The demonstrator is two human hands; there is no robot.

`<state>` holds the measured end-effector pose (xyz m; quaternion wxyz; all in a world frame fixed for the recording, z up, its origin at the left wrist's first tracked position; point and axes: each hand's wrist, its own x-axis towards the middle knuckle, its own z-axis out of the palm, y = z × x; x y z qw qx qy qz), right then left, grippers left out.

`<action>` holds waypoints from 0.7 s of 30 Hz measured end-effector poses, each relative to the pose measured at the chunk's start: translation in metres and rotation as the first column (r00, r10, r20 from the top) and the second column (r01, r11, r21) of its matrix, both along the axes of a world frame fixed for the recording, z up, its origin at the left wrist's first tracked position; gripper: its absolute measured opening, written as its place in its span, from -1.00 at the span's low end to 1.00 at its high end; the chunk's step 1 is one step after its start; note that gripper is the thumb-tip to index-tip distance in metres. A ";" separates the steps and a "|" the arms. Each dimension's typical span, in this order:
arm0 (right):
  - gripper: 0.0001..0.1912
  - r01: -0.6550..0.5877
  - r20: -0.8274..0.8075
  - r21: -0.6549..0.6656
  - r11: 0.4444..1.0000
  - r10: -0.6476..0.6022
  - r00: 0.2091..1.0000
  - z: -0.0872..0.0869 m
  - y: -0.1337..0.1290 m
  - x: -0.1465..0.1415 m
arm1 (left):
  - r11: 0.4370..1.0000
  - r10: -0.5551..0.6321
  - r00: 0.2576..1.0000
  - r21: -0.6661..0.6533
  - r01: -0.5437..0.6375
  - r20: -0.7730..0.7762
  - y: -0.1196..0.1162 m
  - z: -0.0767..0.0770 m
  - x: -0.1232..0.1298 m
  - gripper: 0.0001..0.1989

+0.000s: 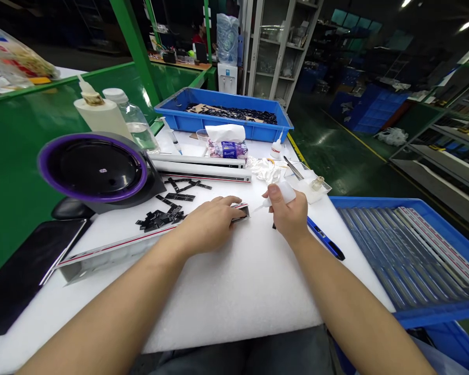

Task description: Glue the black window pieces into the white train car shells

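Note:
My left hand (209,225) is closed around the far end of a long channel-shaped strip (113,249) with a red line along its edge. The strip runs along the white table toward the near left, partly hidden by my hand and forearm. In my right hand (291,216) is a white squeeze bottle (284,192). Its thin nozzle points left, close to the strip's end; whether they touch I cannot tell. Behind the strip lies a heap of small black pieces (156,220), with several more (182,197) spread farther back. A blue utility knife (324,238) rests beside my right wrist.
Across the back stand a blue bin (226,122) of black parts, a tissue pack (229,149) and white strips (203,172). A purple-rimmed fan (94,166) and bottles (136,122) occupy the left. At right, a blue tray (379,202) holds clear strips; tweezers (293,167) lie nearby.

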<state>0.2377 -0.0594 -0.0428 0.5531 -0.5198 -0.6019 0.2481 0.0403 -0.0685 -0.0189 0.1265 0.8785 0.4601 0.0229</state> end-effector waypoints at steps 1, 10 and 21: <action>-0.47 -0.003 0.001 0.000 1.000 0.003 1.000 0.000 0.000 0.000 | 1.000 0.000 1.000 0.001 0.000 -0.001 0.000 0.000 0.000 -0.56; -0.48 -0.023 -0.022 -0.010 1.000 0.023 0.999 0.002 -0.001 -0.002 | 1.000 -0.008 1.000 0.012 0.008 -0.012 0.000 0.001 0.001 -0.55; -0.47 -0.028 -0.031 -0.026 0.999 0.027 0.999 0.002 0.000 -0.002 | 1.000 -0.015 1.000 0.019 0.016 -0.011 0.001 0.000 0.000 -0.55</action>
